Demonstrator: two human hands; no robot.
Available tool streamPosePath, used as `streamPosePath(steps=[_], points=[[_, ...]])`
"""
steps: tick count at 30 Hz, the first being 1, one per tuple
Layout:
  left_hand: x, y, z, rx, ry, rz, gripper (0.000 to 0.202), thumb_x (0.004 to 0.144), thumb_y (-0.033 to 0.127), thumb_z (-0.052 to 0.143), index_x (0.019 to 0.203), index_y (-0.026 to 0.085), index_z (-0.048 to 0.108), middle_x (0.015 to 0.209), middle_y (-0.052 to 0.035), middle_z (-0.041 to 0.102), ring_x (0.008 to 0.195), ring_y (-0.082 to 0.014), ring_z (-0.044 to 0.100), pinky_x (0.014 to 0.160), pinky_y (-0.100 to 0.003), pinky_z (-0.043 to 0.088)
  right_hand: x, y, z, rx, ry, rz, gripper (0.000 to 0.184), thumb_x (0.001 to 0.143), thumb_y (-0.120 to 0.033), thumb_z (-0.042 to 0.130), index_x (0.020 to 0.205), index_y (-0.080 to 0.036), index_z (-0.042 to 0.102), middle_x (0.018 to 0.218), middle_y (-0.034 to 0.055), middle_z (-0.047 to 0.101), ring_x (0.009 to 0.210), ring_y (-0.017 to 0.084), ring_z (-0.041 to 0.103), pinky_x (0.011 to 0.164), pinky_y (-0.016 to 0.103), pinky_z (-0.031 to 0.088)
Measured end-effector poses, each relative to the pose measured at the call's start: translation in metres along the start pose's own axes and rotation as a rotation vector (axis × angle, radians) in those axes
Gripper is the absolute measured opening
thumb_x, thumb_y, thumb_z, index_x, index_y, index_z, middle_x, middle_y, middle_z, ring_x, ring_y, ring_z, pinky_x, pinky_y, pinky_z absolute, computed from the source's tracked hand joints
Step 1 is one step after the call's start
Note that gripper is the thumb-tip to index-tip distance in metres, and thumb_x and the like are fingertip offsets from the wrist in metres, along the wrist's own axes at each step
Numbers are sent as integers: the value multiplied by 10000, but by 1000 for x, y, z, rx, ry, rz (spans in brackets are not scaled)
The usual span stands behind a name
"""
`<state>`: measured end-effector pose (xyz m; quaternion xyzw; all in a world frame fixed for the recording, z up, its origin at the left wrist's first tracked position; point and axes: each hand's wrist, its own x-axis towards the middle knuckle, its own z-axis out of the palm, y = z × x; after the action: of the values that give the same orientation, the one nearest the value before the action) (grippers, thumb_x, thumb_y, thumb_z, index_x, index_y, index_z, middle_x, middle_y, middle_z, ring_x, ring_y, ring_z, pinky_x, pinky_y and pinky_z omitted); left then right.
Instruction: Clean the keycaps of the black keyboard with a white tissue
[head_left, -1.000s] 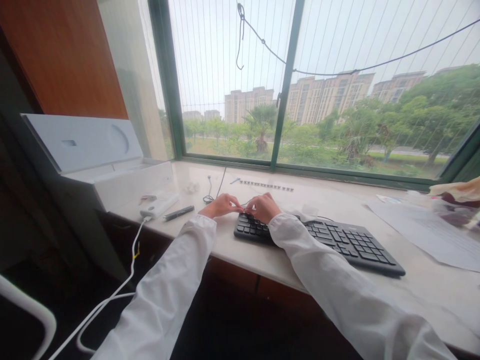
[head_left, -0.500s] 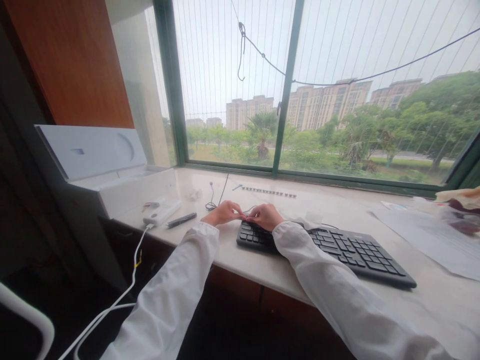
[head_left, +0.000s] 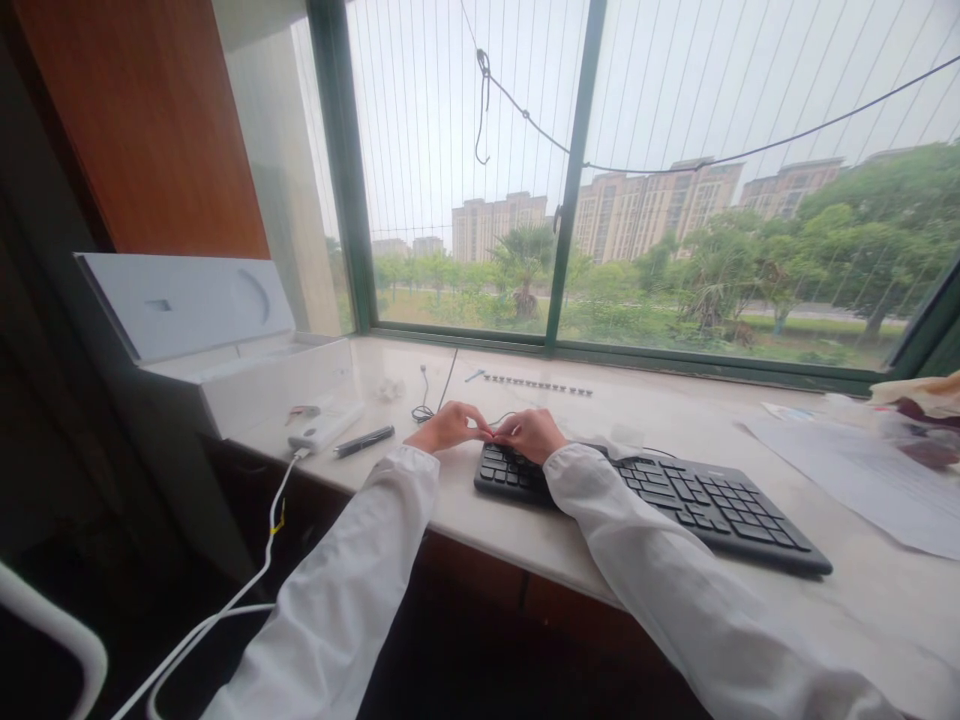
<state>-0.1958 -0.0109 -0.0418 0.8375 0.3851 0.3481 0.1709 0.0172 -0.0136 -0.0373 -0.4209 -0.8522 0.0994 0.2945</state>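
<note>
Presently, left hand (head_left: 448, 428) and right hand (head_left: 534, 434) are pinching at left end of keyboard (head_left: 716, 503); anything gripped is indiscernible.

Window-side workspace, home or office unclear: pale marbled countertop (head_left: 675, 405), near; long black plastic keyboard (head_left: 675, 490), right; green-framed glass window (head_left: 573, 190), far.

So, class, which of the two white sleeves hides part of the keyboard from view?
The right sleeve, leading to the right hand: it cuts across the middle of the keyboard, while the left sleeve lies wholly left of the keys.
</note>
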Motion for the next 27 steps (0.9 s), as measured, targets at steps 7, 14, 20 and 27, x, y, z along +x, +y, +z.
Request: streamPosePath(steps=[7, 14, 20, 27], points=[[-1, -2, -1, -11, -9, 11, 274, 698, 444, 776, 791, 187, 792, 742, -37, 700, 621, -98, 491, 587, -230, 360, 0, 0, 2, -40, 29, -25, 143, 769, -411, 703, 767, -298, 791, 721, -6, 749, 678, 142, 659, 741, 252, 454], [-2, 0, -2, -25, -25, 8, 292, 700, 459, 772, 805, 188, 796, 742, -44, 702, 638, -106, 518, 601, -234, 372, -1, 2, 2, -27, 34, -53, 144, 788, -386, 682, 788, -295, 794, 746, -4, 754, 695, 141, 659, 748, 244, 451], [-2, 2, -3, -8, -32, -2, 287, 691, 447, 783, 830, 197, 796, 746, -39, 702, 643, -107, 516, 609, -236, 374, -2, 0, 2, 14, 17, -13, 131, 790, -361, 679, 824, -306, 793, 787, -15, 760, 715, 140, 667, 776, 247, 454], [-2, 8, -4, -1, -51, -22, 268, 696, 427, 782, 853, 210, 794, 796, -47, 725, 714, -131, 561, 664, -244, 411, -2, -2, 3, 45, -21, 82, 169, 794, -384, 652, 840, -297, 790, 831, -9, 763, 754, 157, 672, 774, 265, 459]])
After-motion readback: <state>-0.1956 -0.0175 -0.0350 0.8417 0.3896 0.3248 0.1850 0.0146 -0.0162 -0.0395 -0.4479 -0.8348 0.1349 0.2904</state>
